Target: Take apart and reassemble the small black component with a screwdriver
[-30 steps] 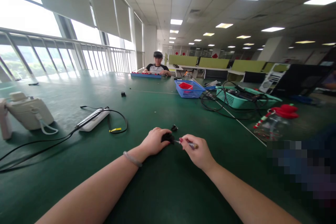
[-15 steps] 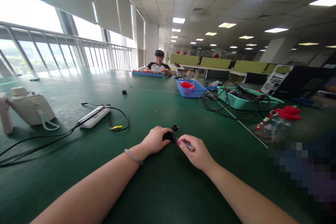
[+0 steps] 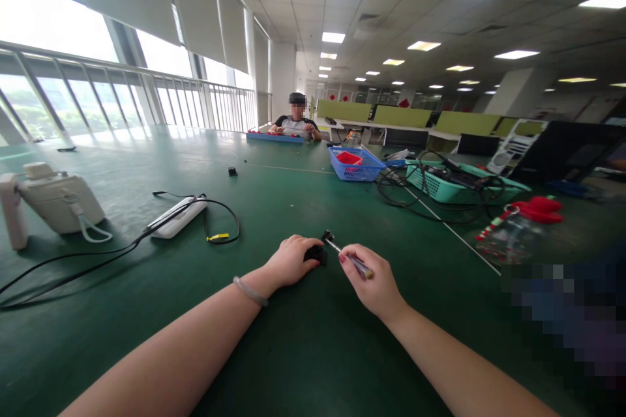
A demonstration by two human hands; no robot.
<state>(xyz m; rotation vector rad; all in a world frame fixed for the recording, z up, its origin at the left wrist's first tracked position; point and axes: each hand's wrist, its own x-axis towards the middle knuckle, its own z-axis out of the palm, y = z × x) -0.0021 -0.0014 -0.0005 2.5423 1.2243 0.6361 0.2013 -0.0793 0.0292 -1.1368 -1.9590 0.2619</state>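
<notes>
My left hand (image 3: 289, 262) rests on the green table (image 3: 303, 352), fingers curled round a small black part (image 3: 315, 253). My right hand (image 3: 372, 280) pinches a small screwdriver (image 3: 348, 257) with a metal shaft and an amber handle end. The shaft tip points up and left at a second small black piece (image 3: 327, 235) lying just beyond the held part; whether it touches is unclear. A grey band sits on my left wrist.
A white power strip (image 3: 177, 217) with black cables lies to the left, a beige device (image 3: 57, 199) further left. A blue basket (image 3: 355, 166), a teal basket (image 3: 440, 187) with cables and a red-capped clear bottle (image 3: 513, 229) stand to the right. Another person (image 3: 296, 121) sits at the far end.
The screwdriver tip has lifted off the black part under my left hand and swung up toward the small black piece behind it. My left hand stays put.
</notes>
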